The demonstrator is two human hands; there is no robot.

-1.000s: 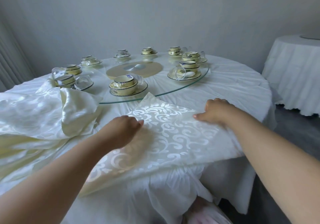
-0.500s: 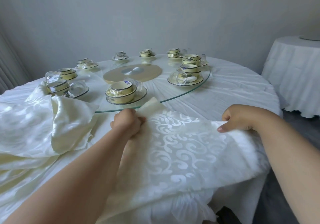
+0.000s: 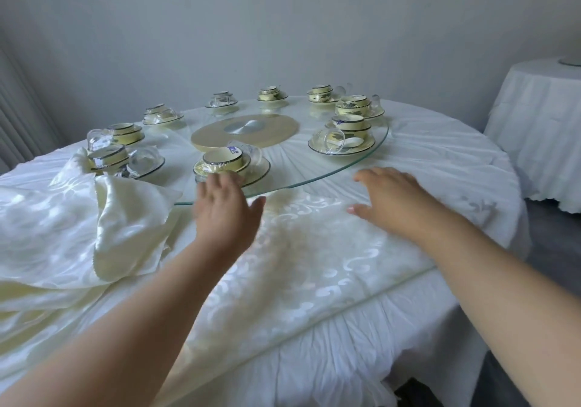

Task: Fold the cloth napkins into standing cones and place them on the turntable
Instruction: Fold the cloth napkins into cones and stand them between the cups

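Observation:
A cream napkin (image 3: 314, 259) with a white scroll pattern lies spread on the round table, its far corner at the rim of the glass turntable (image 3: 371, 152). My left hand (image 3: 226, 215) hovers blurred over the napkin's far left part, fingers straight, holding nothing. My right hand (image 3: 393, 202) lies flat, fingers spread, on the napkin's far right part. A heap of more cream napkins (image 3: 78, 227) sits on the table to the left.
On the turntable stand several plastic-wrapped cup-and-saucer sets, the nearest (image 3: 232, 164) just beyond my left hand. A second table (image 3: 540, 133) draped in white stands at the right. The table's front edge (image 3: 314, 328) is close to me.
Both hands pinched the napkin's far edge and lifted it half a second ago. Now they have let go; the napkin lies flat, further onto the table, under open hands.

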